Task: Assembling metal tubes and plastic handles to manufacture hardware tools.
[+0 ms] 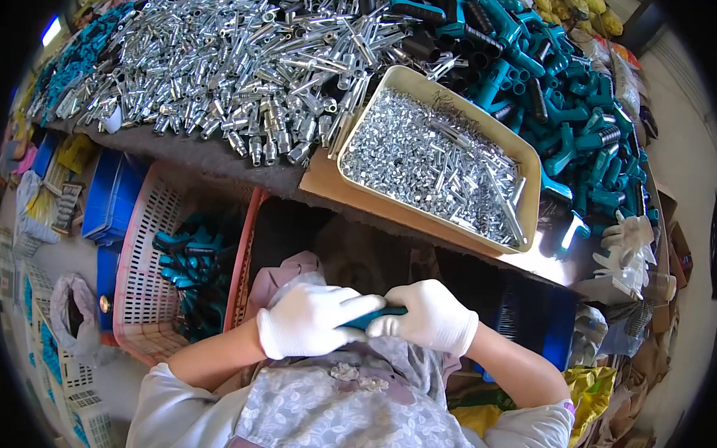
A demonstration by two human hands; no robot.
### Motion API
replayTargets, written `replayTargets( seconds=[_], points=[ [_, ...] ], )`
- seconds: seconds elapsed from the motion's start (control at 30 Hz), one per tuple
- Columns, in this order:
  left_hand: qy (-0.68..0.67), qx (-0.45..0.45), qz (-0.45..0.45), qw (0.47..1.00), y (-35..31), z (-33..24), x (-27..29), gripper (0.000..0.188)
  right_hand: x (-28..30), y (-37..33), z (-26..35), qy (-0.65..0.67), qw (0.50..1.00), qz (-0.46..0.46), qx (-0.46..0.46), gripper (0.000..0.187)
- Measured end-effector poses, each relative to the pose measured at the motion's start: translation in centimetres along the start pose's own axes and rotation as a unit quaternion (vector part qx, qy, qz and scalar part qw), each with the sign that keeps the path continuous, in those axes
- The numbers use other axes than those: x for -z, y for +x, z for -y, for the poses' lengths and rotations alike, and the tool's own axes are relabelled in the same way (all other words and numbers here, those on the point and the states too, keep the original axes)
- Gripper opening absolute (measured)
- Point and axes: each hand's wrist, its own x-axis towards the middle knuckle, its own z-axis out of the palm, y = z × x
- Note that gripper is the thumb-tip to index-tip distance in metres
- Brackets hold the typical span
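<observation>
In front of my chest, both white-gloved hands close around a teal plastic piece. Only a short stretch of this teal piece (365, 320) shows between the gloves, so its full shape is hidden. My left hand (309, 319) wraps it from the left, fingers pointing right. From the other side my right hand (428, 316) grips it with fingers curled and thumb pressed along it. Beyond the hands, on the bench, sits a cream tray (339, 156) heaped with small shiny metal parts (412, 163).
A large pile of silver metal fittings (222, 61) covers the bench at left. Teal and black pistol-grip pieces (583, 137) are heaped at right. Below the bench on the left, a pink plastic basket (146, 272) holds more teal pieces (191, 258). Blue bins (115, 196) stand beside it.
</observation>
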Motion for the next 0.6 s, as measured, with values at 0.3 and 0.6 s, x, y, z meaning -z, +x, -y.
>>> replayTargets(
  seconds=[0.3,0.6],
  points=[
    [-0.023,0.108,-0.11,0.988,-0.4,-0.5,0.4,0.046,8.3,6.8,-0.9,-0.254,0.888,-0.38,0.048,0.017],
    [-0.047,0.122,-0.13,0.983,-0.9,-0.3,0.4,0.047,9.7,7.4,-2.6,-0.08,0.932,-0.354,0.003,0.013]
  ],
)
